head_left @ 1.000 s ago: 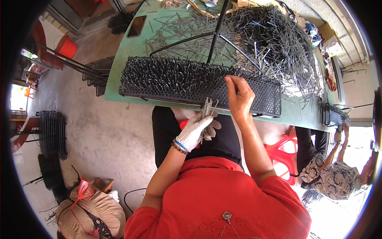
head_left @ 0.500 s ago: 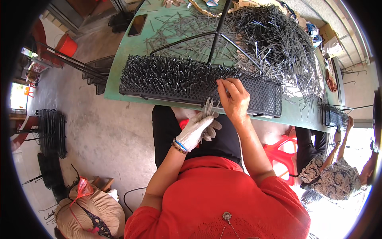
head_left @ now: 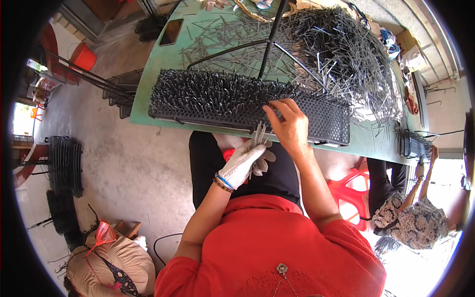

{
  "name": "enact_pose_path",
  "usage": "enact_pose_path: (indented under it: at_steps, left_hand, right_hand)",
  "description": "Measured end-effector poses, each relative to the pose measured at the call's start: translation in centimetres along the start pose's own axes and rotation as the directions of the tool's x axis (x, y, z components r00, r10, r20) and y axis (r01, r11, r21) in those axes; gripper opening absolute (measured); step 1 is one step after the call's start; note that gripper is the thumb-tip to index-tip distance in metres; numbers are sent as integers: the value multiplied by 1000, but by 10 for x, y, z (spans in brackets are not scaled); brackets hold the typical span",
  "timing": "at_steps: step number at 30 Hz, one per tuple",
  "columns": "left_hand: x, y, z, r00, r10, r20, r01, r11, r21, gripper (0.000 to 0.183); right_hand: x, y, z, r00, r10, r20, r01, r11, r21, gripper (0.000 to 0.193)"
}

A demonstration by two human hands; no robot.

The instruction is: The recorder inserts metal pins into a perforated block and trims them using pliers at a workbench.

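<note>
My left hand point(head_left: 242, 164), in a whitish work glove, is closed round a bundle of thin grey metal pins point(head_left: 259, 133) at the near edge of the rack. Their ends stick up out of the fist. My bare right hand point(head_left: 291, 123) is over the black perforated rack point(head_left: 326, 116), thumb and forefinger brought together at the border of the filled part. Whatever is between those fingertips is too small to make out. Dark hooked pins point(head_left: 203, 94) stand upright and crowded in the rack's left and middle holes; bare holes show on its right.
A green table point(head_left: 148, 94) carries the rack, whose black rod frame point(head_left: 269, 44) rises behind it. Loose pins point(head_left: 341, 49) lie heaped at the back right. A phone point(head_left: 171, 31) lies at the far left. At right, another person point(head_left: 415, 213) works beside a red stool point(head_left: 349, 190).
My right hand has shifted slightly left and a little down along the rack. The left hand with its bundle has hardly moved.
</note>
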State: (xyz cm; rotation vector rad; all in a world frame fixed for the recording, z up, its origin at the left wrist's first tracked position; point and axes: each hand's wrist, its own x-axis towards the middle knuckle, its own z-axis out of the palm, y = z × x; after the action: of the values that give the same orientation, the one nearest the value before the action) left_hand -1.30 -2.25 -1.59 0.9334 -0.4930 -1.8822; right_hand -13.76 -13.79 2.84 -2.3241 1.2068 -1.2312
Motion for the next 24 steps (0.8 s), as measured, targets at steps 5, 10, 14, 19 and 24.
enact_pose_path:
  at_steps: [5,10,14,19,24]
  left_hand:
    - [-1,1,-2,998,50,40,-54,994,96,31]
    - [-1,6,3,997,42,68,-53,985,163,28]
    - [0,1,-3,997,26,76,-36,991,126,27]
    - [-3,-1,-11,999,20,47,-22,999,45,27]
    - [-10,1,-13,1000,-8,0,8,1000,16,31]
  right_hand:
    - [4,-16,-20,959,156,237,-215,943,252,14]
    - [-6,1,-18,922,147,358,-259,921,291,15]
    - [1,-3,-19,910,286,299,-371,884,285,17]
    - [18,-21,-15,917,366,155,-397,818,415,15]
    - [22,-14,15,982,184,-45,-159,930,330,10]
